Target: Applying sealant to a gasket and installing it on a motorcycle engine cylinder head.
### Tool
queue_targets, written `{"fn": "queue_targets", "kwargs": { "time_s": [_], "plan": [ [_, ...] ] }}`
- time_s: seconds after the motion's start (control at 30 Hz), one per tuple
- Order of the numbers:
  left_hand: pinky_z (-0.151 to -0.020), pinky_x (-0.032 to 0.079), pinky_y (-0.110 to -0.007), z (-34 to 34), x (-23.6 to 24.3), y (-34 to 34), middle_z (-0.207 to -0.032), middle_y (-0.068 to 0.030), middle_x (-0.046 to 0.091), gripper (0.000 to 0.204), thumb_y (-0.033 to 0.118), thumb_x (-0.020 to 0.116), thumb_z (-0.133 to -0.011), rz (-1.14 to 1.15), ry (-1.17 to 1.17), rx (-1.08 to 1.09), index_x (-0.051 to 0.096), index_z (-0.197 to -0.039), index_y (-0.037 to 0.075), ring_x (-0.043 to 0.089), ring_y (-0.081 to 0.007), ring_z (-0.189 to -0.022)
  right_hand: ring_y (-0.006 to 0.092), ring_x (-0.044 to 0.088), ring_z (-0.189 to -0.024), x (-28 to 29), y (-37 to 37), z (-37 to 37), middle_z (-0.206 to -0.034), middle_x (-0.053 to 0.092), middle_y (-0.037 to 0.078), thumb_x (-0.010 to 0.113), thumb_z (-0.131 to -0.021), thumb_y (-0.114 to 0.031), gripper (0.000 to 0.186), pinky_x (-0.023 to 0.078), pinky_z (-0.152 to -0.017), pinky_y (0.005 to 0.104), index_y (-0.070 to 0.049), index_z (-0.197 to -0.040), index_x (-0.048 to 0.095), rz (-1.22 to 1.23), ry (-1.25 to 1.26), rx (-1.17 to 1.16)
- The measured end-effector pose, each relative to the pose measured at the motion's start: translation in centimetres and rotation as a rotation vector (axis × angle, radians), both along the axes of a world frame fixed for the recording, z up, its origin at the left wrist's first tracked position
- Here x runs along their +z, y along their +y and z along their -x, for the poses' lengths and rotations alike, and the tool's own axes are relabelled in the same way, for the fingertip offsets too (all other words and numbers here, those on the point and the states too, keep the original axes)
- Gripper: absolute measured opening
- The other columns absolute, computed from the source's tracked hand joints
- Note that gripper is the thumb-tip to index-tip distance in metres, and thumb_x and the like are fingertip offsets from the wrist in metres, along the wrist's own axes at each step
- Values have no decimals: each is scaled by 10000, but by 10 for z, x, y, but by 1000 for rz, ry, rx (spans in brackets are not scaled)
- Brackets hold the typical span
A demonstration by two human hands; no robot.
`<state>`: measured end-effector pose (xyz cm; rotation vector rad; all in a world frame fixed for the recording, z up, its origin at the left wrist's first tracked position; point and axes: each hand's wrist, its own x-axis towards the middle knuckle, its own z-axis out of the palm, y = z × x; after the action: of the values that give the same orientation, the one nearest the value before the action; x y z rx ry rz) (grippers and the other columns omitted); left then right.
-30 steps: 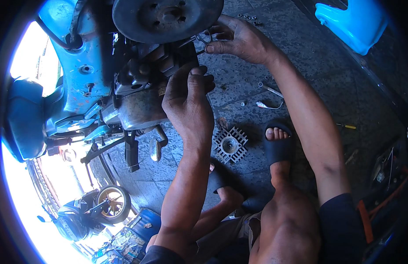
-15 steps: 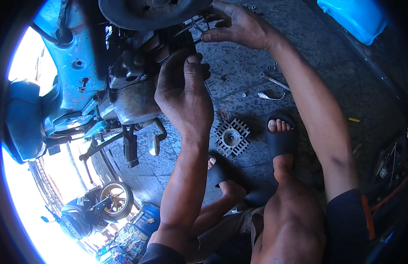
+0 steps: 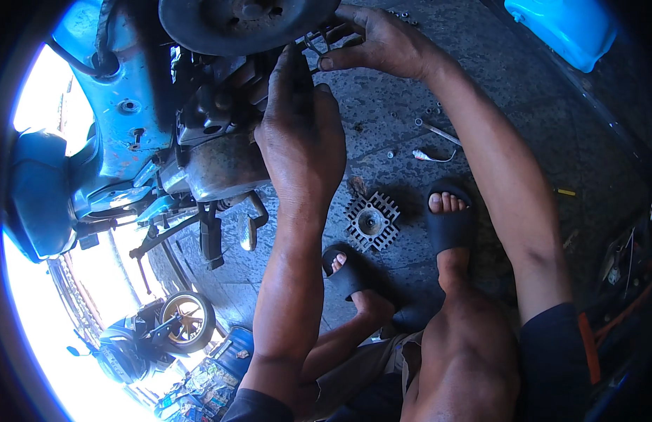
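At the open engine of a blue motorcycle, both my hands work just below a dark round wheel hub or drum. My left hand is against the engine's near side, index finger stretched upward and the others bent around something dark that I cannot make out. My right hand comes in from the right, its thumb and fingers closing about a thin metal loop beside the engine. A finned cylinder head lies on the floor below, apart from both hands.
On the dark floor lie a wrench, a small white tube and several nuts. A blue plastic container is at the upper right. My sandalled feet flank the cylinder head. Another motorcycle stands at the lower left.
My left hand has turned and shifted slightly right, its index finger now stretched up along the engine. The right hand stays nearly in place at the metal loop.
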<state>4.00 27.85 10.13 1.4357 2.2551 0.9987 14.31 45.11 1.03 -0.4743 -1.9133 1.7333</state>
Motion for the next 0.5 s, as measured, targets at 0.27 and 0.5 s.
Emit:
{"fn": "queue_targets", "kwargs": {
  "time_s": [0.27,0.5],
  "plan": [
    [-782,601,-343,9,8,2,-1199,-210,736,468,84,549,-1009,-9,-133,-23,537,-1468,-3,758,-211,-917,233,631,-1164,15,1,-3,-1252,692,129,926,-732,-482,838,497,-1050,398,-41,-1372,615,-15,-3,-25],
    [-624,574,-289,10,13,-3,-883,-111,752,430,105,535,-1034,-30,-221,-45,563,-1448,-11,723,-144,-725,243,672,-1077,32,25,-5,-1190,731,123,939,-713,-438,760,516,-1015,390,-18,-1285,668,-229,-114,84]
  ]
}}
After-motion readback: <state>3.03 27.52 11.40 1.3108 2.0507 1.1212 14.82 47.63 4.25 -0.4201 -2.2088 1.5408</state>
